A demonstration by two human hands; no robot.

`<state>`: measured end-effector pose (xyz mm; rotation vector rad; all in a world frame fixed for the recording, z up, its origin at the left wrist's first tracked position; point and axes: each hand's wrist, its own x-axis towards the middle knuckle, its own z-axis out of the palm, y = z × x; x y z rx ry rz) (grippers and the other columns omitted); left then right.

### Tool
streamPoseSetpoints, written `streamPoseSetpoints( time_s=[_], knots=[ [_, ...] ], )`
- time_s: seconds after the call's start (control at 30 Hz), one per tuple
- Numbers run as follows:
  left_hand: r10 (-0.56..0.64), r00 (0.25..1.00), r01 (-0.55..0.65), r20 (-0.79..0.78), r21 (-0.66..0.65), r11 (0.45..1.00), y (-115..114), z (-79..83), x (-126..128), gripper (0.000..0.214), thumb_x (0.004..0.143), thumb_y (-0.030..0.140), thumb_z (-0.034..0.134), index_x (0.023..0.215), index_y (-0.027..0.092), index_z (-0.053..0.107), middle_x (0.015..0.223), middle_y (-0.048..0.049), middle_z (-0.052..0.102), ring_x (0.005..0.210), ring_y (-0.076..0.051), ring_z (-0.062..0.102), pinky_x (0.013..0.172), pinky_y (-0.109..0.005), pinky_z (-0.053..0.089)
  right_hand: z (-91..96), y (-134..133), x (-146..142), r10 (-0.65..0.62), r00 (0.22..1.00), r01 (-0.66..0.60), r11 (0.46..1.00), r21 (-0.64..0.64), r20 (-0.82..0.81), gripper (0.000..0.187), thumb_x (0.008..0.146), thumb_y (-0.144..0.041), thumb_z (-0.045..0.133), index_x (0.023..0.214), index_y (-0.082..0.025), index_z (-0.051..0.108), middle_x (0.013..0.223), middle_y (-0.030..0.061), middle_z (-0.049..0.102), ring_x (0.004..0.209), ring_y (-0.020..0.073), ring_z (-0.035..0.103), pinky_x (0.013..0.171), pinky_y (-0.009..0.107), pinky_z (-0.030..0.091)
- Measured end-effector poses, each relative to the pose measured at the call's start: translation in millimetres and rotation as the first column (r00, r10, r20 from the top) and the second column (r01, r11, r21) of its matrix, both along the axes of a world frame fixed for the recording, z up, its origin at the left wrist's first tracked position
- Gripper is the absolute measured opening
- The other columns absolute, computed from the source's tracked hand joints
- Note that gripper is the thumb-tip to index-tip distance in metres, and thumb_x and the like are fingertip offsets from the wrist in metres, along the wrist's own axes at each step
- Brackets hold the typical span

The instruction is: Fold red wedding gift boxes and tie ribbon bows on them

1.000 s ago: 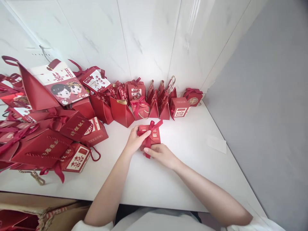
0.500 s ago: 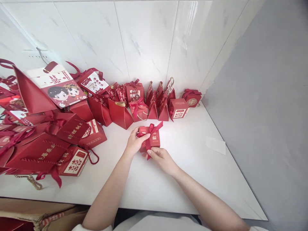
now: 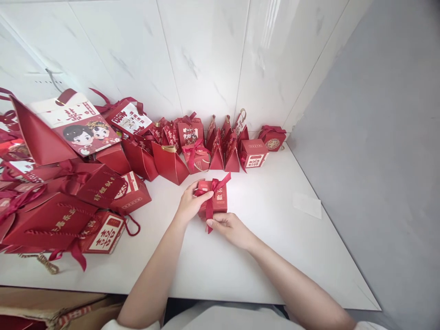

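A small red gift box [image 3: 219, 200] tied with a dark red ribbon [image 3: 210, 207] sits on the white table [image 3: 275, 215] in front of me. My left hand [image 3: 191, 205] grips the box's left side, its fingers closed at the ribbon bow on top. My right hand [image 3: 231, 228] lies against the box's near side and pinches the hanging ribbon tail between thumb and fingers. Both forearms reach in from the bottom of the view.
A row of small red boxes and bags [image 3: 202, 149] lines the tiled wall [image 3: 192, 59]. A heap of larger red gift bags [image 3: 65, 183] fills the table's left side. A white card [image 3: 307, 205] lies at the right. A grey wall [image 3: 378, 137] bounds the right.
The box and both hands have stayed in place, with the fingers shifting slightly on the ribbon. The view has tilted a little.
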<state>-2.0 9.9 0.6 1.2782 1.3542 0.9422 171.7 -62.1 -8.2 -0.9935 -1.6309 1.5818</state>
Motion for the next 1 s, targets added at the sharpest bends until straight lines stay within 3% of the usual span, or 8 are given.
streamPoseSetpoints(
  time_s=[0.13, 0.23, 0.33, 0.4, 0.6, 0.77, 0.87, 1.0],
  knots=[
    [-0.230, 0.971, 0.236, 0.070, -0.081, 0.968, 0.1, 12.9, -23.0, 0.071, 0.071, 0.044, 0.081, 0.135, 0.025, 0.057, 0.135, -0.0084, 0.062, 0.126, -0.030, 0.057, 0.110, -0.045, 0.043, 23.8, 1.0, 29.5, 0.193, 0.980, -0.189, 0.979, -0.069, 0.048, 0.056, 0.097, -0.061, 0.047, 0.066, -0.017, 0.066, 0.068, 0.0039, 0.068, 0.069, 0.0187, 0.065, 0.073, 0.030, 0.050],
    [-0.302, 0.947, 0.314, 0.108, -0.117, 0.942, -2.0, 20.8, -39.4, 0.067, 0.077, 0.048, 0.076, 0.137, 0.027, 0.056, 0.140, -0.0092, 0.059, 0.132, -0.030, 0.052, 0.113, -0.045, 0.039, 29.4, 5.8, 46.0, -0.048, 0.990, 0.047, 0.999, 0.012, 0.136, 0.053, 0.095, -0.063, 0.048, 0.069, -0.018, 0.058, 0.062, 0.0012, 0.062, 0.056, 0.0155, 0.060, 0.063, 0.029, 0.048],
    [-0.260, 0.955, 0.271, 0.142, -0.056, 0.961, -6.0, 23.7, -42.2, 0.057, 0.085, 0.054, 0.064, 0.134, 0.026, 0.059, 0.140, -0.0111, 0.058, 0.134, -0.030, 0.049, 0.112, -0.044, 0.039, 21.4, 11.0, 46.2, -0.366, 0.915, 0.325, 0.918, 0.226, 0.169, 0.042, 0.087, -0.059, 0.065, 0.101, -0.021, 0.057, 0.096, 0.0048, 0.068, 0.077, 0.0188, 0.065, 0.068, 0.031, 0.050],
    [-0.242, 0.962, 0.245, 0.125, -0.009, 0.970, -9.2, 23.5, -37.9, 0.051, 0.084, 0.053, 0.066, 0.126, 0.025, 0.062, 0.138, -0.0108, 0.059, 0.133, -0.030, 0.050, 0.109, -0.043, 0.042, 14.6, 12.4, 40.9, -0.443, 0.890, 0.390, 0.865, 0.314, 0.113, 0.048, 0.083, -0.054, 0.072, 0.115, -0.022, 0.054, 0.118, 0.0086, 0.063, 0.099, 0.0225, 0.063, 0.076, 0.034, 0.052],
    [-0.314, 0.949, 0.313, 0.023, 0.026, 0.949, -16.4, 21.0, -27.6, 0.027, 0.073, 0.038, 0.079, 0.087, 0.021, 0.063, 0.139, -0.0077, 0.055, 0.127, -0.030, 0.055, 0.105, -0.043, 0.043, 9.6, 9.2, 33.2, -0.407, 0.913, 0.363, 0.846, 0.390, 0.034, 0.018, 0.090, -0.039, 0.068, 0.087, -0.022, 0.064, 0.110, 0.0069, 0.065, 0.104, 0.0223, 0.061, 0.085, 0.035, 0.050],
    [-0.329, 0.943, 0.332, -0.059, 0.061, 0.941, -17.4, 21.3, -28.6, 0.019, 0.075, 0.037, 0.074, 0.080, 0.021, 0.064, 0.132, -0.0077, 0.058, 0.124, -0.031, 0.056, 0.105, -0.046, 0.044, 5.4, 8.9, 31.0, -0.411, 0.911, 0.397, 0.874, 0.281, -0.009, 0.021, 0.089, -0.039, 0.069, 0.097, -0.021, 0.062, 0.092, 0.0038, 0.066, 0.079, 0.0182, 0.063, 0.075, 0.033, 0.051],
    [-0.332, 0.941, 0.336, -0.069, 0.065, 0.940, -17.2, 21.1, -28.9, 0.014, 0.076, 0.033, 0.072, 0.079, 0.021, 0.065, 0.130, -0.0069, 0.059, 0.122, -0.029, 0.057, 0.104, -0.043, 0.046, 1.4, 8.9, 28.0, -0.436, 0.897, 0.440, 0.865, 0.242, -0.074, 0.021, 0.090, -0.041, 0.067, 0.092, -0.020, 0.061, 0.089, 0.0042, 0.064, 0.079, 0.0184, 0.062, 0.074, 0.033, 0.053],
    [-0.312, 0.941, 0.325, -0.127, 0.089, 0.942, -15.9, 18.8, -28.6, 0.011, 0.077, 0.030, 0.070, 0.079, 0.021, 0.065, 0.125, -0.0058, 0.059, 0.113, -0.027, 0.061, 0.098, -0.040, 0.048, -0.2, 7.2, 28.2, -0.347, 0.931, 0.362, 0.920, 0.150, -0.116, 0.024, 0.091, -0.043, 0.064, 0.097, -0.021, 0.057, 0.089, 0.0046, 0.063, 0.083, 0.0199, 0.064, 0.078, 0.035, 0.055]
  ],
)
